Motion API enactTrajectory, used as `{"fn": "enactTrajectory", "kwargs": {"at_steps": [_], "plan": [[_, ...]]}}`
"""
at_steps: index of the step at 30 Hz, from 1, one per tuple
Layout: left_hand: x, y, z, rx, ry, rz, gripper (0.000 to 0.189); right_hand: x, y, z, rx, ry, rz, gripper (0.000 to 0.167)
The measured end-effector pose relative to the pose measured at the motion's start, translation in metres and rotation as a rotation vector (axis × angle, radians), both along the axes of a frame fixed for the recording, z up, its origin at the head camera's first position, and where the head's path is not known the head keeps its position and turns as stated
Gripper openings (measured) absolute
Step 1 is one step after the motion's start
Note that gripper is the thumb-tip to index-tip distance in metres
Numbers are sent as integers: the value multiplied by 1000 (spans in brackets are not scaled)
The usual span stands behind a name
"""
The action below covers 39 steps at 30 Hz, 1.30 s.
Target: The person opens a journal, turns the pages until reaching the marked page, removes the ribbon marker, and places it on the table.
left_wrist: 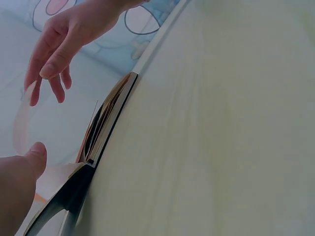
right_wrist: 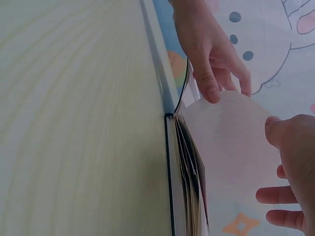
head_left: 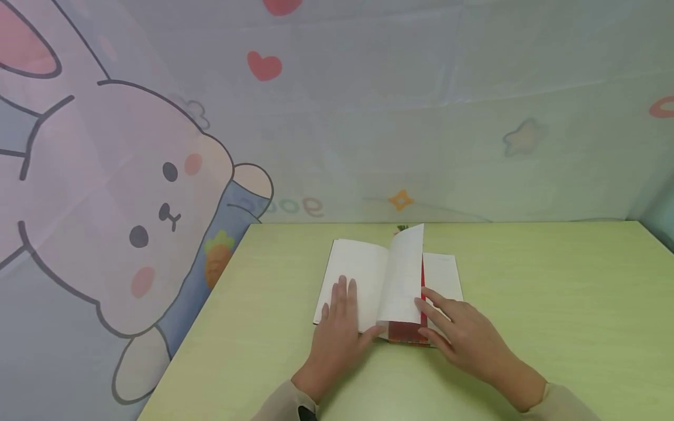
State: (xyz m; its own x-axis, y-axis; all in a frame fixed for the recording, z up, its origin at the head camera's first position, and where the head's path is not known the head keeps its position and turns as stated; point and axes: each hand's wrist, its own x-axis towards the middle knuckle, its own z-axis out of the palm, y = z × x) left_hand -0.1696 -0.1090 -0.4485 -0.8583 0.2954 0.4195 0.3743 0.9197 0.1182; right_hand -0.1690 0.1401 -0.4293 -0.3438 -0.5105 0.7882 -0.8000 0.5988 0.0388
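Observation:
An open book [head_left: 363,257] lies on the table, its left page blank and white. One white leaf [head_left: 405,275] stands raised near the middle, bending upward. My left hand [head_left: 339,327] rests on the left page with fingers straight and thumb out toward the gutter. At the raised leaf's right edge is my right hand [head_left: 468,336], its loosely bent fingers touching the edge, the thumb lower and apart from it. Under the leaf show a dark red picture page [head_left: 405,331] and a red strip. In the right wrist view the leaf [right_wrist: 231,147] spreads between both hands.
The pale green table [head_left: 553,304] extends around the book. Behind it hangs a cloth backdrop [head_left: 368,146] with a printed rabbit [head_left: 158,216]. A small dark green and pink detail [head_left: 402,228] shows behind the leaf's top; its kind is unclear.

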Motion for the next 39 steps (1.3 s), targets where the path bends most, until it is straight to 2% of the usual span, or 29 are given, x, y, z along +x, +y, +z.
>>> {"fn": "enactTrajectory", "kwargs": {"at_steps": [7,9,13,17,21,25,31,34,39], "plan": [[-1,-3,-3,-14,195,-50,103,8,2,1,58,-128,-57,55],[-1,-4,-4,-6,248,-55,110,10,2,1,60,-136,-63,55],[-2,-6,-7,-9,306,-53,122,11,1,1,48,-110,-65,56],[-2,-7,-8,-75,349,-36,125,12,0,-1,53,-110,-78,56],[-1,-9,-6,-153,317,0,121,14,1,-1,75,-147,-106,55],[2,-10,-4,-206,194,25,113,15,1,-2,60,-172,-123,53],[3,-13,-5,-206,82,-17,88,14,0,-3,-29,-227,-135,43],[4,-14,-6,-226,19,-42,74,13,-1,-3,-79,-326,-161,43],[5,-13,-8,-235,-94,-69,60,7,-1,-2,-173,-585,-200,38]]}}
